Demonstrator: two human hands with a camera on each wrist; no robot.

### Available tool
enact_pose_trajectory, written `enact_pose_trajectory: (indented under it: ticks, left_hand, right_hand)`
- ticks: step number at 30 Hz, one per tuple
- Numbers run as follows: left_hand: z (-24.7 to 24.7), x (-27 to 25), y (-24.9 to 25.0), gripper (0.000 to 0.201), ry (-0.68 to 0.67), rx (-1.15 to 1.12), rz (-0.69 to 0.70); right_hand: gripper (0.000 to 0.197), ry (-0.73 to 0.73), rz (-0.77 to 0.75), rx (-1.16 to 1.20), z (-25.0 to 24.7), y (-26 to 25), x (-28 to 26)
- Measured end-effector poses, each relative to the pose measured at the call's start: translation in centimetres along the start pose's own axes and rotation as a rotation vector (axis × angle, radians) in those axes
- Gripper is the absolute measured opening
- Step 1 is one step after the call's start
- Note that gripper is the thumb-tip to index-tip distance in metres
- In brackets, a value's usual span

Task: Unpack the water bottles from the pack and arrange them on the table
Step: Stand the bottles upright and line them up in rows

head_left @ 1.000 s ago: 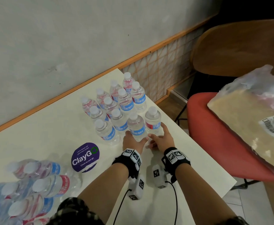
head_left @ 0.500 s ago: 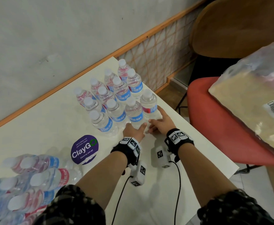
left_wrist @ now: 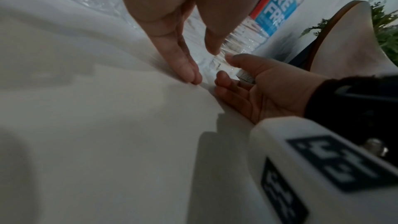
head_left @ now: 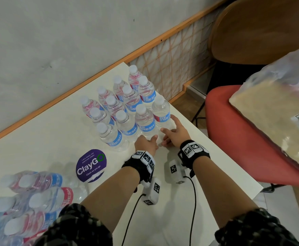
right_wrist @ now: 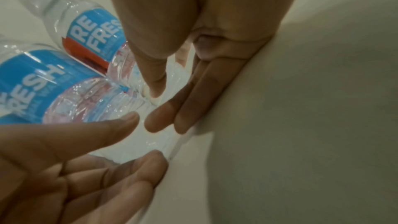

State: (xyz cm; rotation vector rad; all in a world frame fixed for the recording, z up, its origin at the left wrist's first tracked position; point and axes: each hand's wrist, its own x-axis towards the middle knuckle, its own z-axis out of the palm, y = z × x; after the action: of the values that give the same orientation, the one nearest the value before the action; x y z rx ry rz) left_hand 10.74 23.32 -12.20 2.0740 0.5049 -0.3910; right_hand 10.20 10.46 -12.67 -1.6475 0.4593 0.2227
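Several upright water bottles [head_left: 127, 103] with blue REFRESH labels stand clustered at the table's far right corner. My left hand [head_left: 147, 142] lies with straight fingers [left_wrist: 183, 60] edge-down on the table at the base of a front-row bottle [head_left: 145, 119]. My right hand [head_left: 175, 132] lies beside it, its flat fingers [right_wrist: 200, 88] against the foot of the rightmost bottle [head_left: 161, 110]. Neither hand grips anything. The shrink-wrapped pack [head_left: 30, 201], with more bottles lying on their sides in it, sits at the near left.
A round purple ClayGo sticker [head_left: 91, 165] is on the white table [head_left: 47, 139]. The table's right edge runs close to my right hand. A red chair [head_left: 242, 148] holding a clear bag of grain [head_left: 278, 112] stands to the right, and a wall runs along the back.
Both hands have stayed at the foot of the front-row bottles, and the right fingers reach further along the rightmost bottle. The head view has shifted closer.
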Motion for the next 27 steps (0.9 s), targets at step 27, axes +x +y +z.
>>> enact_pose_trajectory:
  ticks: [27]
  left_hand:
    - [-0.8,1.1,1.8,0.051,-0.076,0.045,-0.096]
  right_hand:
    - [0.059,-0.02,0.01,-0.022,0.6,-1.8,2.3]
